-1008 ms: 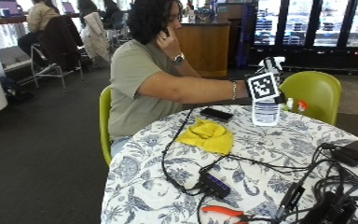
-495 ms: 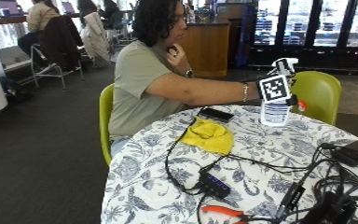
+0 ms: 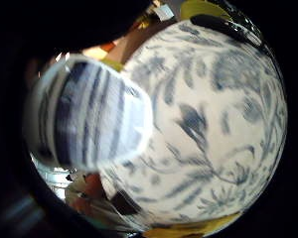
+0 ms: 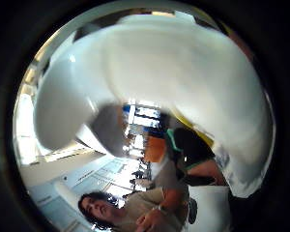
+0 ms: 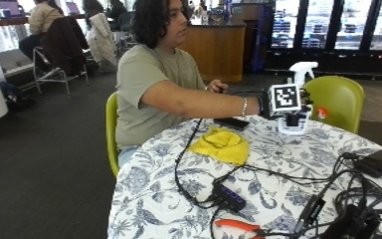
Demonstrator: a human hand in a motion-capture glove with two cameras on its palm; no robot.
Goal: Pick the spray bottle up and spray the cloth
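A clear spray bottle [image 5: 294, 123] with a white trigger head [image 5: 303, 69] stands at the far side of the round table, beside a green chair. My gloved right hand [image 5: 270, 103] is wrapped round its neck, arm stretched out over the table. In the little finger side palm view the bottle's striped body [image 3: 89, 119] fills the space close to the palm, above the floral tablecloth [image 3: 213, 124]. The white spray head [image 4: 159, 72] fills the thumb side palm view. A crumpled yellow cloth [image 5: 224, 144] lies on the table, nearer the person than the bottle.
A black phone [image 5: 231, 123] lies just behind the cloth. Black cables run across the tablecloth [image 5: 151, 199] to a USB hub [image 5: 229, 196]. Orange-handled pliers [image 5: 240, 226] lie at the front edge, a black box [image 5: 376, 162] at the right. A green chair [image 5: 340, 97] stands behind the bottle.
The person's bare hand has come down from the head to chest height. My gloved hand and the bottle have shifted slightly to the right; the bottle's base is at the same height.
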